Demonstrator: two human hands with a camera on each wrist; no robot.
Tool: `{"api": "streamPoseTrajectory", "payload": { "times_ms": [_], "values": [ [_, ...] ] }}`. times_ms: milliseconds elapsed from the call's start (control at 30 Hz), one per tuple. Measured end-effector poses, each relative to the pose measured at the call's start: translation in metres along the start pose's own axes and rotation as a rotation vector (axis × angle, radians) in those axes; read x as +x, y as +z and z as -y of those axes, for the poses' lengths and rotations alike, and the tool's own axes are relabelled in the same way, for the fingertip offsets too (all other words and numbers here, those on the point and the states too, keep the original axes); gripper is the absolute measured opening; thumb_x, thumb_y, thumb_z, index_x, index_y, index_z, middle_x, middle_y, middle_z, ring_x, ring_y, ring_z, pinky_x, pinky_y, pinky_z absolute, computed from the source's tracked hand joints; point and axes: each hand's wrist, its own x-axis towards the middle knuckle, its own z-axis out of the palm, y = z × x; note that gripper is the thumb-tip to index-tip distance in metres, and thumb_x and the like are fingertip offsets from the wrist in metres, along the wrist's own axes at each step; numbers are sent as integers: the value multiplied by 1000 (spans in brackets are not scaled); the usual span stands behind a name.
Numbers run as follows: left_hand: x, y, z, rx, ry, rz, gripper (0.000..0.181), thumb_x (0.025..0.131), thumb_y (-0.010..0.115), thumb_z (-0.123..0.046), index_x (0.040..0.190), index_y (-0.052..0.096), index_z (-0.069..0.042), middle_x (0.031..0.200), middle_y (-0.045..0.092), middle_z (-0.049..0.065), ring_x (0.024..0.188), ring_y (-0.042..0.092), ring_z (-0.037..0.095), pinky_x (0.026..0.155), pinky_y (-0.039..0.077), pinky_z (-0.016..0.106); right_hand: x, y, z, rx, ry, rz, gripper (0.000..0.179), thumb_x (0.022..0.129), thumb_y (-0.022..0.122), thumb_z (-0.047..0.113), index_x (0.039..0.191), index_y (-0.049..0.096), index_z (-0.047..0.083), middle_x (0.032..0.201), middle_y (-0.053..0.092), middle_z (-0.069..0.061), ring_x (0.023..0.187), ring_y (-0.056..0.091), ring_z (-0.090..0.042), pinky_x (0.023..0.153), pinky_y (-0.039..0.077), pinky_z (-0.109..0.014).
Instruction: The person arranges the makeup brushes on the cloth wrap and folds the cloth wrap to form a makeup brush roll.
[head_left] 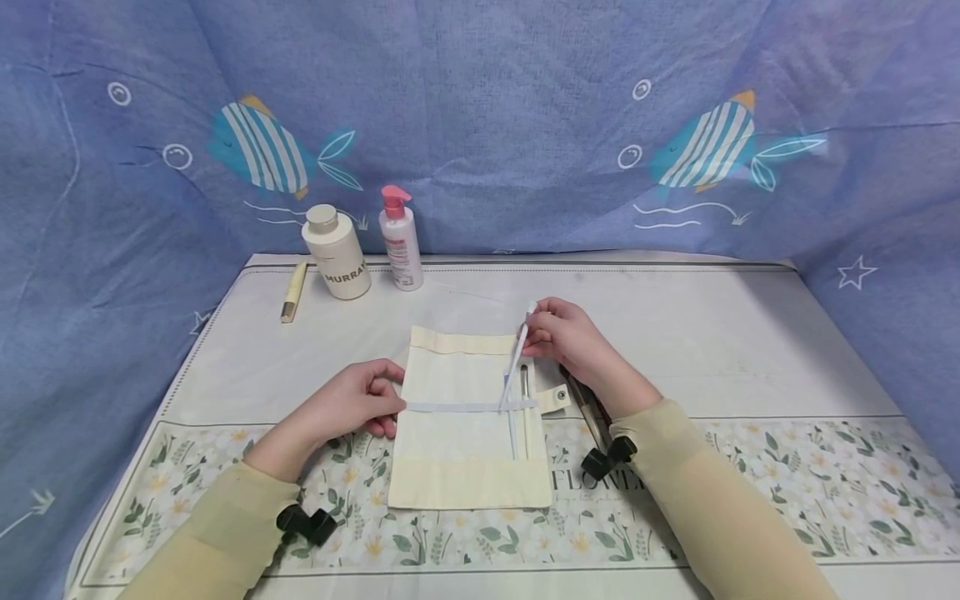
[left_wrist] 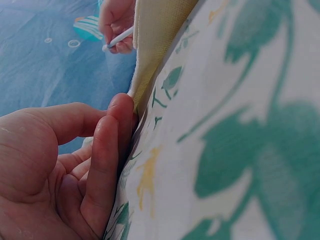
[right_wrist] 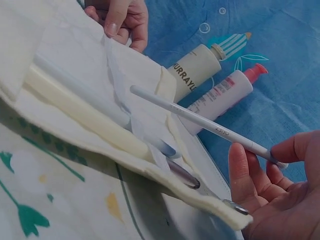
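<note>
An unrolled cream fabric case (head_left: 457, 433) lies flat with a thin elastic band (head_left: 450, 407) across its middle. My left hand (head_left: 356, 400) pinches its left edge between thumb and fingers. Over the case's right side, my right hand (head_left: 577, 342) pinches the upper end of a slim white rod (right_wrist: 200, 124) with small lettering. The rod slants, its lower end at the band. Tucked under the band are a light blue stick (head_left: 513, 433) and a cream stick (right_wrist: 85, 110) with a dark tip. A snap tab (head_left: 558, 397) sticks out at right.
Dark-handled sticks (head_left: 587, 412) lie partly beneath my right forearm. Behind the case stand a white capped bottle (head_left: 341, 262) and a pink-topped pump bottle (head_left: 403, 250). A pale yellow tube (head_left: 294, 292) lies at the back left. A blue fish-print curtain (head_left: 480, 125) closes off the back.
</note>
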Motion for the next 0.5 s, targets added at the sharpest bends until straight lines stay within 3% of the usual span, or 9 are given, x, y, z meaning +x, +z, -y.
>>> {"api": "streamPoseTrajectory", "payload": {
  "times_ms": [500],
  "values": [
    [1,0,0,6,-8,-5,42,98,67,-8,134,49,4,78,67,10,65,72,24,57,59,30,5,3,-5,7,-1,-47,10,104,50,6,111,46,-1,89,64,-11,72,68,-15,73,63,-27]
  ]
}}
